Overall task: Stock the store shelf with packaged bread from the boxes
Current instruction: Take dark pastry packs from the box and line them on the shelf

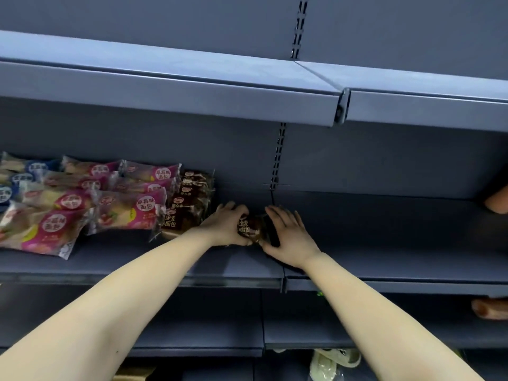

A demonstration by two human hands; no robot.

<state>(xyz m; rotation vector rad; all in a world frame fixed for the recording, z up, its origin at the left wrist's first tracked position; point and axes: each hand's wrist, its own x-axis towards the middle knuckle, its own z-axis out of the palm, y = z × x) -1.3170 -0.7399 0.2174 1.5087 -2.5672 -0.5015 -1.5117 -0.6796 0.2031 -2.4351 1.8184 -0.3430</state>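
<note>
Brown plastic bread packet (250, 228): lies on the middle shelf between both hands, just right of the brown row, white lettering facing up.
Left hand (228, 224): fingers curl over the packet's far left edge, thumb at its near edge, gripping it.
Right hand (287, 233): fingers fairly straight and close together, laid flat on the packet's right end, thumb touching the near corner.
Grey metal middle shelf (384, 229): runs left to right and carries all the stock.
Row of brown packets (189, 199): stands front to back, touching the pink ones.
Pink strawberry-print packets (132, 207): overlapping piles, left of the brown row.
Blue-labelled packets (16, 174): far left, partly cut off.
Slotted steel upright (277, 158): on the back panel, behind the hands.
Grey upper shelf (192, 86): overhangs the scene.
</note>
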